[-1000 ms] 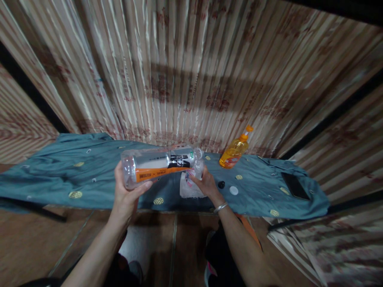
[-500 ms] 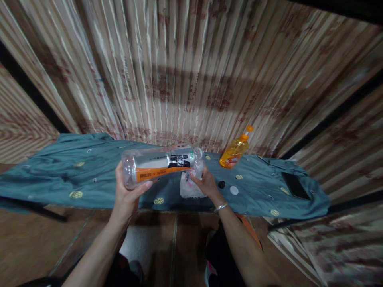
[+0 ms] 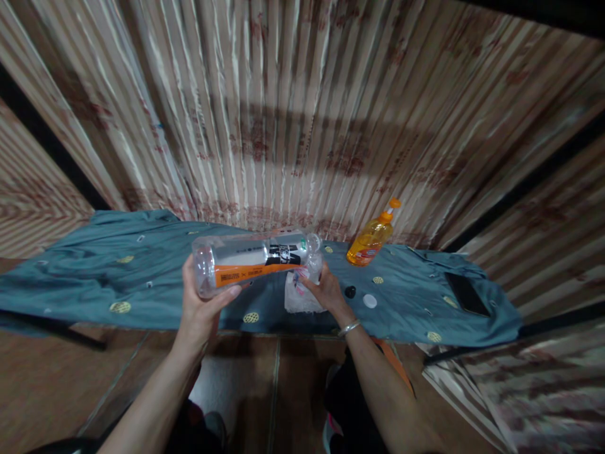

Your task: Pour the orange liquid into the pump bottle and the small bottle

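Observation:
My left hand (image 3: 201,306) is wrapped round the base end of a clear plastic bottle (image 3: 246,255) with a white, black and orange label. The bottle is held almost level above the cloth, its uncapped-looking neck pointing right. At the neck, my right hand (image 3: 328,290) pinches a clear plastic bag (image 3: 302,293) with some coloured print. The bag hangs below the bottle's neck; whether it touches the mouth I cannot tell. To the right of my right hand lie a small black object (image 3: 350,292) and a white round cap (image 3: 369,301).
A pump bottle (image 3: 371,241) of orange liquid stands at the back right. A black phone (image 3: 467,294) lies at the right end of the teal cloth (image 3: 155,258) covering the narrow table. Behind it hangs a pleated curtain (image 3: 283,126); dark metal poles (image 3: 51,139) flank both sides.

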Demonstrator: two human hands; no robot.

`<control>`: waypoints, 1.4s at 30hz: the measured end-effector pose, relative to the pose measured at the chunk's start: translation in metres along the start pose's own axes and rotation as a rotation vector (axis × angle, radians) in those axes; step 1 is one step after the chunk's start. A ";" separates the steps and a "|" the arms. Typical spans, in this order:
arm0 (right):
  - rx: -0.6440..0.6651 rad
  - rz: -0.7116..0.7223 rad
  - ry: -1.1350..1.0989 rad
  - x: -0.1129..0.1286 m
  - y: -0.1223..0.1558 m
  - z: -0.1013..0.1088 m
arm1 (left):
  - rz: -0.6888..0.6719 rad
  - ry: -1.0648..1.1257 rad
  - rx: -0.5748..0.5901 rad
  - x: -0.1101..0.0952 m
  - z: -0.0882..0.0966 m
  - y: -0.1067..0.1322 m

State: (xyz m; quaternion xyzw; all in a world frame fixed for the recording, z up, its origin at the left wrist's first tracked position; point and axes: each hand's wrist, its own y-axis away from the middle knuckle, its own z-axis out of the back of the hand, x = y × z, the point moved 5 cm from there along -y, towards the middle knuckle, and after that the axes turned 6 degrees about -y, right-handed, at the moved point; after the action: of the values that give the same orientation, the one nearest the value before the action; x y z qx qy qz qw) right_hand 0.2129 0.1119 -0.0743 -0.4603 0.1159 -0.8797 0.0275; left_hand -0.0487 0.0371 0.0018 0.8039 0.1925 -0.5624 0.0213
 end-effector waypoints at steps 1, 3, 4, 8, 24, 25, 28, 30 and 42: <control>-0.001 -0.001 0.004 0.000 0.000 0.000 | 0.000 0.003 0.002 0.000 0.000 0.000; -0.001 0.001 0.017 -0.001 -0.001 -0.001 | 0.001 0.005 0.004 -0.001 0.000 0.000; -0.002 0.007 0.021 -0.001 -0.001 -0.001 | 0.002 0.004 0.005 -0.001 0.000 0.001; 0.000 0.018 0.013 -0.001 -0.001 -0.001 | -0.006 0.006 0.004 -0.002 -0.001 0.001; 0.008 0.019 -0.025 -0.003 -0.002 -0.002 | -0.019 -0.029 -0.010 0.000 0.000 -0.001; 0.008 0.019 -0.026 -0.003 -0.001 -0.002 | -0.017 -0.032 -0.008 0.000 0.000 -0.001; 0.008 0.012 -0.025 -0.003 -0.001 -0.002 | -0.014 -0.036 -0.007 -0.001 0.000 0.000; 0.009 0.006 -0.023 -0.002 -0.001 -0.002 | -0.012 -0.036 -0.014 -0.002 0.000 0.000; 0.001 0.009 -0.034 -0.001 -0.001 -0.001 | -0.006 -0.022 -0.010 -0.003 -0.002 0.000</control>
State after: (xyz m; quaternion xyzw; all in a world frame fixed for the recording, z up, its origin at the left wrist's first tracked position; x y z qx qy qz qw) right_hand 0.2131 0.1130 -0.0754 -0.4745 0.1170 -0.8718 0.0339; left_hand -0.0481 0.0366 0.0048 0.7969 0.1974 -0.5704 0.0258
